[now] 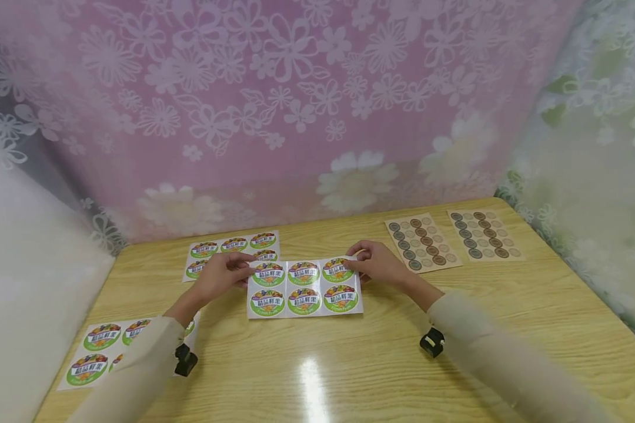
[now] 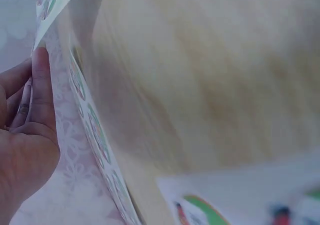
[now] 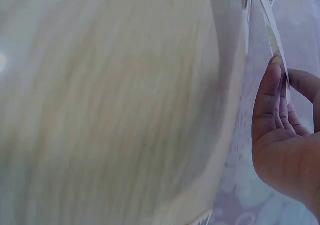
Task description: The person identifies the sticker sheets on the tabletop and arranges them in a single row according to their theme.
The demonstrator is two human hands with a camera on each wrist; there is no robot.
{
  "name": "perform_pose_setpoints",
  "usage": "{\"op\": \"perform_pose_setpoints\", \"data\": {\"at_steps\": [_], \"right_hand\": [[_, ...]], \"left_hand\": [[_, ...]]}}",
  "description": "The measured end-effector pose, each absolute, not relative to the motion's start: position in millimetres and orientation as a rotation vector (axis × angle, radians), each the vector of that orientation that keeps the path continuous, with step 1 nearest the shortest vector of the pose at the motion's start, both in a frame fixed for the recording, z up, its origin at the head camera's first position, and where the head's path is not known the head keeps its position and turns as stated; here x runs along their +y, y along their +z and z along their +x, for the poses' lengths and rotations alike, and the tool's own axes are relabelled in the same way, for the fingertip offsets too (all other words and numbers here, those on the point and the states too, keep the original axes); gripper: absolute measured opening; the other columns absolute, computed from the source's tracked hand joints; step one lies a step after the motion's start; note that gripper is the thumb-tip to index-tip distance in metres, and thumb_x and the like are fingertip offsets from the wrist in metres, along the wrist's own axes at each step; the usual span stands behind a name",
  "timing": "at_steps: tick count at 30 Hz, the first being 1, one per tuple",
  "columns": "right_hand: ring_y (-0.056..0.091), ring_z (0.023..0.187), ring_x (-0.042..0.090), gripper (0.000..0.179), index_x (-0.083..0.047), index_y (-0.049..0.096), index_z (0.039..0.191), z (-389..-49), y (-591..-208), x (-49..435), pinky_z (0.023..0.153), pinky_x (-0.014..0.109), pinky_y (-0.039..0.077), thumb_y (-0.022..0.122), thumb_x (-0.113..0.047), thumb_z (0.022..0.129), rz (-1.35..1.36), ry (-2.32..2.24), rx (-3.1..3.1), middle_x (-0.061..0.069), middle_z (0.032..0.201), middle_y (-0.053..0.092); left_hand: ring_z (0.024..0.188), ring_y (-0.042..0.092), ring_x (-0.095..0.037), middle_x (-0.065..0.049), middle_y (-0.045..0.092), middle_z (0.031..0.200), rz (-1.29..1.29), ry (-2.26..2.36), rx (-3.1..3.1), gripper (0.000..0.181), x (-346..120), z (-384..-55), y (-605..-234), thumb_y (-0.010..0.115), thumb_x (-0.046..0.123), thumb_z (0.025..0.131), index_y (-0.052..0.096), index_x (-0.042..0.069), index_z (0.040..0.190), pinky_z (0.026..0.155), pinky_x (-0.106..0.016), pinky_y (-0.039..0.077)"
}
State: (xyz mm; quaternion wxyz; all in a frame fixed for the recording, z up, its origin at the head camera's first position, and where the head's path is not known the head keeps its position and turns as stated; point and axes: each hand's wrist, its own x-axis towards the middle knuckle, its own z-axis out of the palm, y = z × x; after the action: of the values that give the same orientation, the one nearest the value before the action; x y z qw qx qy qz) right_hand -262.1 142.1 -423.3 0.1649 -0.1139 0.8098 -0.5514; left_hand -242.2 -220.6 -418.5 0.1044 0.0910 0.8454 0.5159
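Observation:
Between both hands is a white sticker sheet [image 1: 304,289] with two rows of round fruit labels, raised off the table as the wrist views show. My left hand [image 1: 222,276] pinches its upper left edge between thumb and fingers. At the upper right corner my right hand [image 1: 379,263] pinches the sheet the same way, the thumb lying on the printed face. Behind the left hand lies a similar sticker sheet [image 1: 224,245], partly covered by the hand and the held sheet. Another such sheet [image 1: 79,376] lies at the front left, under the left forearm in the head view.
Two tan sheets of small round stickers lie at the back right, one sheet [image 1: 420,242] slightly tilted, the other sheet [image 1: 487,235] beside it. The wooden table [image 1: 381,364] meets a pink floral curtain [image 1: 275,117] at the back. Pale curtains hang at both sides.

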Motion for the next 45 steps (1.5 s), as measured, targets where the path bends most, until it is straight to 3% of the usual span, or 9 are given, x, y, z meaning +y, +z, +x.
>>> {"op": "perform_pose_setpoints", "data": {"at_steps": [11, 22, 32, 45], "right_hand": [[0.06, 0.057, 0.016, 0.023, -0.001, 0.059, 0.107, -242, -437, 100, 0.052, 0.03, 0.052, 0.068, -0.012, 0.089, -0.311, -1.516, 2.311, 0.006, 0.07, 0.056], [0.059, 0.052, 0.017, 0.017, -0.004, 0.061, 0.099, -226, -439, 64, 0.049, 0.028, 0.051, 0.07, -0.012, 0.088, -0.384, -1.433, 2.369, 0.006, 0.068, 0.056], [0.054, 0.055, 0.012, 0.015, -0.008, 0.062, 0.098, -224, -438, 52, 0.05, 0.025, 0.045, 0.07, -0.018, 0.088, -0.443, -1.275, 2.427, 0.002, 0.071, 0.06], [0.051, 0.057, 0.011, 0.013, -0.01, 0.063, 0.096, -219, -435, 47, 0.051, 0.025, 0.042, 0.069, -0.019, 0.089, -0.49, -1.144, 2.511, -0.001, 0.073, 0.058]], "left_hand": [[0.072, 0.066, -0.023, -0.012, 0.064, 0.09, 0.291, 1.418, 2.563, 0.032, -252, -206, -428, 0.066, 0.007, 0.091, 0.061, -0.009, 0.118, 0.066, -0.034, 0.055], [0.069, 0.064, -0.015, -0.004, 0.068, 0.086, 0.262, 1.19, 2.784, 0.027, -278, -175, -432, 0.064, 0.011, 0.093, 0.065, -0.003, 0.116, 0.059, -0.028, 0.051], [0.079, 0.063, -0.015, -0.002, 0.068, 0.09, 0.296, 1.044, 2.882, 0.024, -290, -167, -431, 0.067, 0.015, 0.091, 0.068, 0.001, 0.111, 0.059, -0.026, 0.049], [0.079, 0.063, -0.015, 0.0, 0.068, 0.089, 0.373, 0.919, 2.906, 0.022, -294, -164, -430, 0.068, 0.013, 0.09, 0.07, 0.002, 0.108, 0.062, -0.027, 0.05]]}}
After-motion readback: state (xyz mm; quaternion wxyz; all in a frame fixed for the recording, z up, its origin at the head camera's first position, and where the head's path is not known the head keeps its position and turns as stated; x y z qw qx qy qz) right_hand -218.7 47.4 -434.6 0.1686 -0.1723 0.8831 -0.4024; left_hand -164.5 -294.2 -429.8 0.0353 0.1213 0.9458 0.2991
